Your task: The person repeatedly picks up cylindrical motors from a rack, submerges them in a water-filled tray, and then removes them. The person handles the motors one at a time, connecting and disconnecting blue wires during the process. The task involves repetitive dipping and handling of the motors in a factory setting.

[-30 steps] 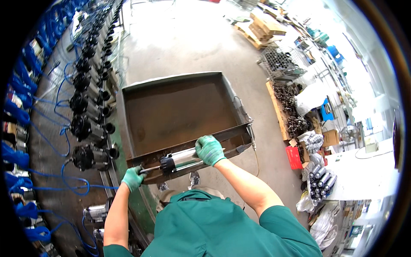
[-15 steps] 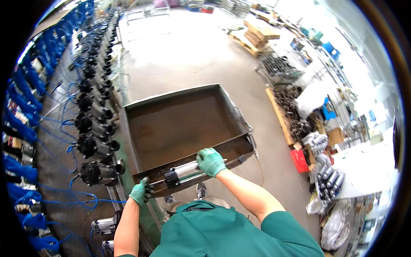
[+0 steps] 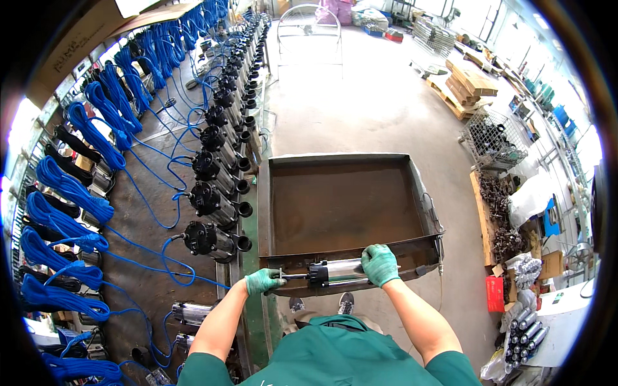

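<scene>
In the head view, a silver cylinder [image 3: 347, 271] is lying crosswise over the narrow near trough [image 3: 420, 260] of a metal tank [image 3: 264, 212]; its long axis is running left to right, almost level, with its black end cap [image 3: 317, 274] facing left; whether its underside is touching the trough, I cannot tell. The gloved right hand [image 3: 380, 264] is gripping the cylinder's right end from above, so it is the nearer of the two; the gloved left hand [image 3: 264, 281] is staying clear of the cylinder's body, its fingers closing around a thin dark rod [image 3: 296, 276] that is reaching rightward to the cap; the cylinder is thus lying to the right of the left hand, and mostly to the left of the right; brown liquid [image 3: 341, 206] is filling the tank's wider part beyond; upright pumps [image 3: 212, 242] are standing in a row to the left.
</scene>
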`<state>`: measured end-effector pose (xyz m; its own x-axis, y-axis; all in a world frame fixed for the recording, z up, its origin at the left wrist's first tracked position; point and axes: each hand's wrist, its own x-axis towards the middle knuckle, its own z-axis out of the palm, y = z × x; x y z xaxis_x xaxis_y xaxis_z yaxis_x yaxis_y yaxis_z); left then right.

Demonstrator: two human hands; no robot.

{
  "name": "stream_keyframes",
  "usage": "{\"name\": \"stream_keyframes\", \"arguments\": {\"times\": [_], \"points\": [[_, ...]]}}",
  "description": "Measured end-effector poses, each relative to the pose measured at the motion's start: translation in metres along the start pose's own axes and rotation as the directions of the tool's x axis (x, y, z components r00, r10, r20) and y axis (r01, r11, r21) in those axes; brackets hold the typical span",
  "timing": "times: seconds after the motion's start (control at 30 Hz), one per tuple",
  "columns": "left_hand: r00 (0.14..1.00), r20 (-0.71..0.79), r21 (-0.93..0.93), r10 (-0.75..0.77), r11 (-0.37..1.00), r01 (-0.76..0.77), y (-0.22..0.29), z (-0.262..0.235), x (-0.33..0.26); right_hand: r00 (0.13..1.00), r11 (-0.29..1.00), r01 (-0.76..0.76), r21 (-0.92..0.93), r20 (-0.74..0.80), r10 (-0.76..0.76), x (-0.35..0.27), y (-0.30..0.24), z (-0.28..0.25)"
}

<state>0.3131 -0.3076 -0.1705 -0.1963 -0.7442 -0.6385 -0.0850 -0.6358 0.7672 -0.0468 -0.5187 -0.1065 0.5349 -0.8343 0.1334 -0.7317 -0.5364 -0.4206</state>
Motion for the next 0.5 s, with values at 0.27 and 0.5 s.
{"name": "stream_keyframes", "arguments": {"times": [0.27, 0.5], "points": [[0.917, -0.166, 0.842, 0.362, 0.536, -0.060, -0.011, 0.013, 0.011, 1.000, 1.000, 0.002, 0.013, 0.004, -0.002, -0.001, -0.001, -0.003], [0.842, -0.328, 0.789, 0.427, 0.614, -0.004, -0.024, 0.027, 0.010, 1.000, 1.000, 0.017, 0.006, -0.001, -0.017, 0.000, 0.000, -0.001]]}}
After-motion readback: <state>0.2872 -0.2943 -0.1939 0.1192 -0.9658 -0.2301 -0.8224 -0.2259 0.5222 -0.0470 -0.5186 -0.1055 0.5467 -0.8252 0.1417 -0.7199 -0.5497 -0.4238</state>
